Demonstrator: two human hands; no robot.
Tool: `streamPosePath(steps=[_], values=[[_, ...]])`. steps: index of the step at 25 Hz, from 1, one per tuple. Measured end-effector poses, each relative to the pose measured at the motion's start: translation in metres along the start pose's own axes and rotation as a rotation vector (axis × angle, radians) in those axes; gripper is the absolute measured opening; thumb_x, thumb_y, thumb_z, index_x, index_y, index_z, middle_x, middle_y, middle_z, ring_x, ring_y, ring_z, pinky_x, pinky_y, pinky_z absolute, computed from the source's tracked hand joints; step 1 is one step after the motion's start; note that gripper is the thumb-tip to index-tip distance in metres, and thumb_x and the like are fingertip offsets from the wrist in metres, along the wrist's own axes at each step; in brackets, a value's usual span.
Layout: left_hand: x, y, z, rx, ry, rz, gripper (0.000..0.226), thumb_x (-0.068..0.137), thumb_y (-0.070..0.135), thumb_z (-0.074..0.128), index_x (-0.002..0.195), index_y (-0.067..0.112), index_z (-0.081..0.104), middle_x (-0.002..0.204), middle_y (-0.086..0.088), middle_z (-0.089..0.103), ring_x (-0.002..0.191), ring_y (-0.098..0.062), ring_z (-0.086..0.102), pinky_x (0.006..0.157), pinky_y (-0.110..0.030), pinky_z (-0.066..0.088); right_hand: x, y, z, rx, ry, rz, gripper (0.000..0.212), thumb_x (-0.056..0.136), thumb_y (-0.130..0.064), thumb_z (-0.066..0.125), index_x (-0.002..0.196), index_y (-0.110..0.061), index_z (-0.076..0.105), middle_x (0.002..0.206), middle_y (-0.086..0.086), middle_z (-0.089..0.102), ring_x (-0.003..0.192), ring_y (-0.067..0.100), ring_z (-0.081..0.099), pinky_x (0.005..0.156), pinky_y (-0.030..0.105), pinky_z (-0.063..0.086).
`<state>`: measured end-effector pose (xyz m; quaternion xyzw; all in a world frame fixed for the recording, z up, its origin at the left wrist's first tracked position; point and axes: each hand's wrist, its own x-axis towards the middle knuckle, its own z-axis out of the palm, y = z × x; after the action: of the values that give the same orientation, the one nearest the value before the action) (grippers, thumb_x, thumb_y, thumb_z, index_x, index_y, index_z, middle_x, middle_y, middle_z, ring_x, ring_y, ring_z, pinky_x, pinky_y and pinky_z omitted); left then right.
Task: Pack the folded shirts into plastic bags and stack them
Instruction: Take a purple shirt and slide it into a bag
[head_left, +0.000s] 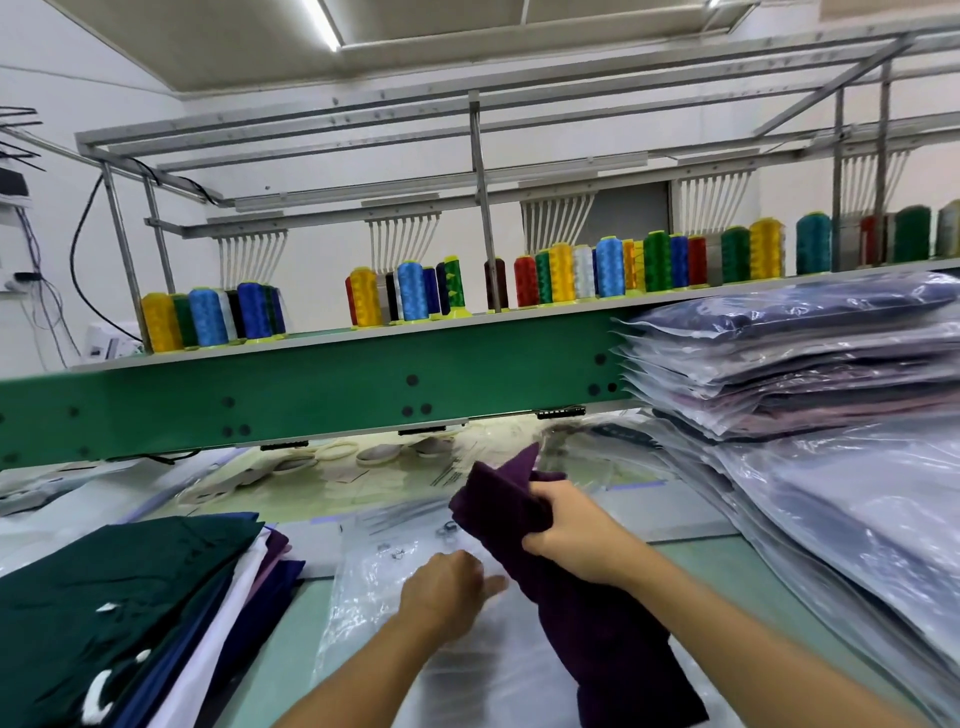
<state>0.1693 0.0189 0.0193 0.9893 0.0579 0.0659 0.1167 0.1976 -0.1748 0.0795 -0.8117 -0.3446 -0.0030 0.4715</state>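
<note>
On the left, a pile of folded shirts (130, 597) still waits unbagged, a dark green one on top with white, purple and navy edges beneath, so a fair share of the packing seems to be left. Just right of it a clear bag (374, 587) lies flat on the table (753, 582), near the person. The left hand (447, 587) rests palm down on it, fingers roughly straight and pressing the film, probably to steady it or find the mouth. The tips are blurred. The purple shirt (597, 623) is at centre, over the bag and not yet inside it, bunched into a narrow bundle. Its long axis runs from far to near, leaning slightly rightward toward the near end. The far end is raised and points up toward the green beam (311, 395), while the near end droops onto the film. The right hand (566, 535) grips the bundle near its far end, fingers curled tightly round the cloth. On the right, a tall stack of bagged shirts (779, 374) is already packed and piled, so much of the job looks done. For this shirt, the bagging is only starting and the stacking is still to come.
</note>
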Motion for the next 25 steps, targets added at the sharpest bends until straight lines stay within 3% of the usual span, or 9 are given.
streamPosePath(steps=[2,4,7,10,13,16,20,22,25], values=[[0.011,-0.008,-0.008,-0.330,-0.074,-0.050,0.033,0.102,0.034,0.051,0.077,0.017,0.064,0.076,-0.001,0.064,0.064,-0.020,0.059,0.058,-0.029,0.046,-0.006,0.008,0.007,-0.141,-0.058,-0.031,0.034,0.079,-0.005,0.058,0.103,-0.027,0.068,0.088,0.001,0.072,0.075,0.020,0.071,0.070,0.046,0.060],[0.016,-0.014,-0.017,-0.631,-0.119,-0.155,0.024,0.096,0.018,0.046,0.073,0.015,0.055,0.058,0.000,0.049,0.044,-0.014,0.041,0.044,-0.022,0.028,-0.009,0.016,0.010,-0.347,-0.090,-0.063,0.043,0.080,-0.012,0.055,0.114,-0.037,0.065,0.099,-0.006,0.071,0.090,0.020,0.067,0.077,0.042,0.057],[0.022,-0.021,-0.023,-0.824,-0.072,-0.224,0.035,0.107,0.028,0.042,0.080,0.010,0.055,0.061,-0.003,0.052,0.043,-0.012,0.040,0.042,-0.020,0.025,-0.011,0.023,0.015,-0.529,-0.179,-0.045,0.071,0.074,-0.011,0.046,0.132,-0.052,0.049,0.123,-0.007,0.064,0.111,0.024,0.058,0.087,0.037,0.052],[0.025,-0.019,-0.027,-0.850,-0.039,-0.165,0.045,0.106,0.046,0.045,0.086,0.009,0.062,0.063,-0.003,0.050,0.043,-0.012,0.038,0.043,-0.019,0.026,-0.008,0.027,0.021,-0.621,-0.282,-0.011,0.075,0.076,-0.013,0.044,0.138,-0.054,0.040,0.134,0.000,0.050,0.117,0.033,0.054,0.093,0.042,0.048],[0.028,-0.017,-0.030,-0.797,0.077,-0.065,0.041,0.106,0.048,0.042,0.096,0.022,0.073,0.051,0.009,0.042,0.040,-0.006,0.035,0.043,-0.023,0.028,-0.001,0.031,0.024,-0.652,-0.400,0.078,0.072,0.080,-0.015,0.047,0.140,-0.054,0.039,0.134,0.008,0.049,0.121,0.035,0.051,0.099,0.044,0.046],[0.032,-0.012,-0.031,-0.682,0.196,0.033,0.035,0.106,0.045,0.041,0.108,0.032,0.074,0.045,0.015,0.047,0.045,0.000,0.045,0.056,-0.024,0.038,0.004,0.035,0.027,-0.689,-0.453,0.121,0.067,0.083,-0.016,0.047,0.141,-0.049,0.040,0.134,0.012,0.049,0.121,0.034,0.051,0.099,0.041,0.046],[0.034,-0.003,-0.031,-0.548,0.255,0.100,0.035,0.104,0.050,0.043,0.110,0.035,0.075,0.073,0.019,0.069,0.063,0.006,0.054,0.072,-0.027,0.048,0.008,0.028,0.044,-0.909,-0.516,0.002,0.067,0.089,-0.020,0.045,0.144,-0.056,0.031,0.133,0.013,0.045,0.114,0.037,0.053,0.086,0.038,0.041],[0.031,-0.003,-0.032,-0.392,0.298,0.143,0.034,0.102,0.055,0.044,0.109,0.038,0.073,0.072,0.016,0.067,0.070,-0.001,0.058,0.073,-0.033,0.053,0.017,0.025,0.049,-1.015,-0.511,-0.037,0.063,0.093,-0.022,0.045,0.145,-0.055,0.033,0.133,0.015,0.046,0.112,0.037,0.053,0.086,0.039,0.041],[0.027,-0.010,-0.033,-0.094,0.299,0.126,0.043,0.089,0.064,0.058,0.126,0.042,0.063,0.109,0.011,0.071,0.103,-0.019,0.065,0.079,-0.030,0.051,0.031,0.025,0.041,-1.065,-0.478,0.038,0.059,0.096,-0.024,0.044,0.147,-0.053,0.034,0.137,0.017,0.045,0.119,0.037,0.052,0.094,0.041,0.042]])
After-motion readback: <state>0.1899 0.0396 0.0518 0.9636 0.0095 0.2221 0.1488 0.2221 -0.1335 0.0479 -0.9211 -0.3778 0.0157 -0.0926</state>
